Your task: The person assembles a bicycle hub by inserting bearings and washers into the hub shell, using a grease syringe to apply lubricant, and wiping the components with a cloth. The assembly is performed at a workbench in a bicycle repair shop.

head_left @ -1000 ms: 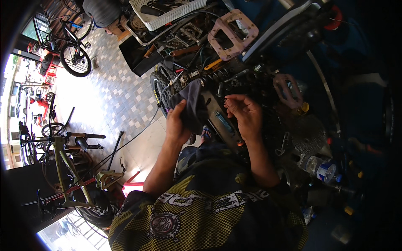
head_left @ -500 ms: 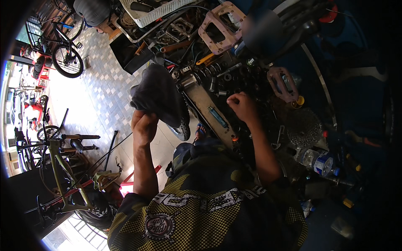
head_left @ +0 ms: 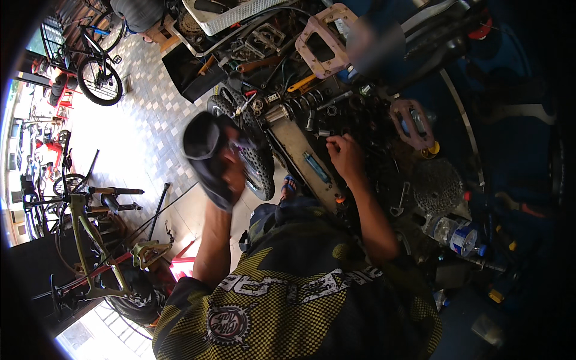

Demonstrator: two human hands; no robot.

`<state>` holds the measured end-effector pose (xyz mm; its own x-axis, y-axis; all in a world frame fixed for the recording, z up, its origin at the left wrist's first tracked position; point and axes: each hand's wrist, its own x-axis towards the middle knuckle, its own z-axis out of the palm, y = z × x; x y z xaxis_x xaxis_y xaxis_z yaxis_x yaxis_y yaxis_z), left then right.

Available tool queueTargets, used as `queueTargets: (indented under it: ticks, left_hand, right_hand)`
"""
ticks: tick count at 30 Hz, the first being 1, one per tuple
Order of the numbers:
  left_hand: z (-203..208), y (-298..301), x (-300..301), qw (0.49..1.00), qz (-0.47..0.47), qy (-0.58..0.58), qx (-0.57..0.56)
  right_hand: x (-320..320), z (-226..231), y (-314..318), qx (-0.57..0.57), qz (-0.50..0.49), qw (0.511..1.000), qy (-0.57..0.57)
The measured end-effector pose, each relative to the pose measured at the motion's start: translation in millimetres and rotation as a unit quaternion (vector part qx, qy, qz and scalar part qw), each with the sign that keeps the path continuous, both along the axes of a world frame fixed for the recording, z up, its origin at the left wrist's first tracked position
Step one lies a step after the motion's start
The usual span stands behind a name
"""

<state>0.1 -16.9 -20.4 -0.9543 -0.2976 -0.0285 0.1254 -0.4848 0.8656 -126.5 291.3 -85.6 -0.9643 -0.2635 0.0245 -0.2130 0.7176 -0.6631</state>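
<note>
A dark grey cloth (head_left: 204, 135) is bunched around my left hand (head_left: 233, 171), which grips it. The cloth is smeared by motion, and part of the hand is hidden under it. Just beyond them stands a knobbly bicycle tyre (head_left: 255, 159). My right hand (head_left: 346, 155) is over the bench, its fingers curled and pinched together. Whatever they hold, if anything, cannot be made out. Close to its fingertips lies a small silver cylinder (head_left: 324, 133). To its left, a teal tube-shaped tool (head_left: 316, 167) rests on a pale narrow board (head_left: 294, 141).
A coil spring shock (head_left: 303, 102), a pink pedal (head_left: 411, 125), a sprocket cassette (head_left: 438, 186), a spanner (head_left: 401, 201) and a water bottle (head_left: 457, 234) crowd the bench. A white basket (head_left: 234, 15) is at the far side. Bicycle frames (head_left: 81, 228) stand at left.
My left hand has moved a little to the right, and the hanging cloth has swung and bunched around it. My right hand has shifted only slightly, its fingers still curled.
</note>
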Motion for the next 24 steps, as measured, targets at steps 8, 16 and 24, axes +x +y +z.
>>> queueTargets:
  ticks: [8, 16, 24]
  left_hand:
    - [22, 18, 8, 0.944, -0.242, -0.163, -0.155]
    - [19, 45, 5, 0.783, -0.081, 0.004, -0.616]
    - [-40, 20, 21, 0.775, -0.106, -0.008, -0.623]
  right_hand:
    - [15, 10, -2, -0.045, 0.014, 0.999, -0.009]
    - [46, 138, -62, -0.265, 0.156, 0.948, -0.086]
    - [62, 129, -105, -0.264, 0.214, 0.94, -0.025]
